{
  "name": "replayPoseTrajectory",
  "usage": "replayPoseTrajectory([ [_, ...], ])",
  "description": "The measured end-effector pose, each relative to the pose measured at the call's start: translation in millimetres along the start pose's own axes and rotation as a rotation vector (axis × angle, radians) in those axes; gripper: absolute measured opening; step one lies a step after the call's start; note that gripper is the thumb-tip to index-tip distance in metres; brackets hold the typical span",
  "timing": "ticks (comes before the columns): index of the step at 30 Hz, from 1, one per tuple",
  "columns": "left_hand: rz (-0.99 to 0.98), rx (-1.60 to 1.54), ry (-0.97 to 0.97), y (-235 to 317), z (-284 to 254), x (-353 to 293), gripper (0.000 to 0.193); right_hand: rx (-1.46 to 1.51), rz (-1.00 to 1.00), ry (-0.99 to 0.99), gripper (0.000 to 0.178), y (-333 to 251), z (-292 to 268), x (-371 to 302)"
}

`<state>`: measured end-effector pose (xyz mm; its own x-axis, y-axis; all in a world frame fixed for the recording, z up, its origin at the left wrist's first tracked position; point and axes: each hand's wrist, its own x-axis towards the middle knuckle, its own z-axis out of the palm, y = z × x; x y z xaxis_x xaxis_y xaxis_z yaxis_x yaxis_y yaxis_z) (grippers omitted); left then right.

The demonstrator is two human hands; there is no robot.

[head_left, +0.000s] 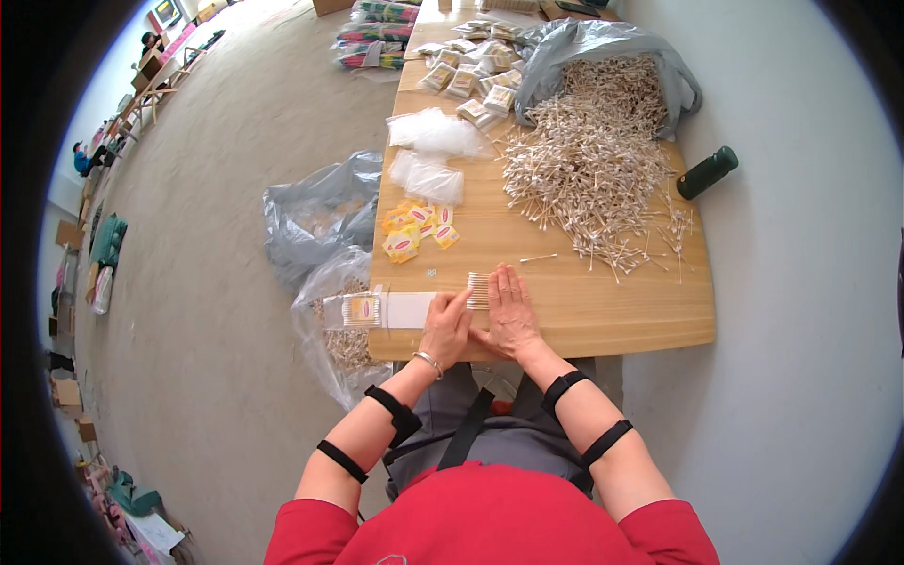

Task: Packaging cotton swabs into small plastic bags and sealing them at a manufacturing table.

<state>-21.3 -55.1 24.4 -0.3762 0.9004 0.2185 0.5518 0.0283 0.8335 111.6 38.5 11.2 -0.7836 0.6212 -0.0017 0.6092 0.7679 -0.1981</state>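
Observation:
A neat row of cotton swabs (pixel 478 291) lies side by side on the wooden table (pixel 612 306) in front of me. Against its right side my right hand (pixel 511 313) lies flat, fingers stretched out and partly over the swabs. My left hand (pixel 446 326) is at the row's left side with its fingers curled and a fingertip touching the swabs; what its fingers hold, if anything, is hidden. Left of that hand runs a white strip (pixel 407 310), ending in a small block with a yellow card (pixel 361 310) and swabs at the table's left edge. A single swab (pixel 539 257) lies beyond my right fingertips.
A large heap of loose swabs (pixel 593 160) spills from a grey plastic bag (pixel 556 56). Yellow cards (pixel 414 226), clear bags (pixel 428 174) and filled packets (pixel 471 71) lie farther back. A dark green bottle (pixel 707 173) stands right. Plastic bags (pixel 325 212) sit beside the table's left edge.

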Motion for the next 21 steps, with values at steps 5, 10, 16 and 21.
replayPoseTrajectory([
  [5, 0.171, 0.422, -0.28, 13, -17, -21, 0.051, -0.01, -0.019, 0.009, 0.109, -3, 0, 0],
  [10, 0.128, 0.541, -0.326, 17, -11, -19, 0.061, -0.029, -0.038, 0.076, 0.105, 0, 4, -1],
  [16, 0.121, 0.588, -0.34, 17, -10, -20, 0.065, -0.047, -0.043, 0.104, 0.1, -1, 7, -1],
  [21, 0.121, 0.608, -0.319, 19, -7, -18, 0.07, -0.062, -0.042, 0.115, 0.099, 0, 10, -1],
])
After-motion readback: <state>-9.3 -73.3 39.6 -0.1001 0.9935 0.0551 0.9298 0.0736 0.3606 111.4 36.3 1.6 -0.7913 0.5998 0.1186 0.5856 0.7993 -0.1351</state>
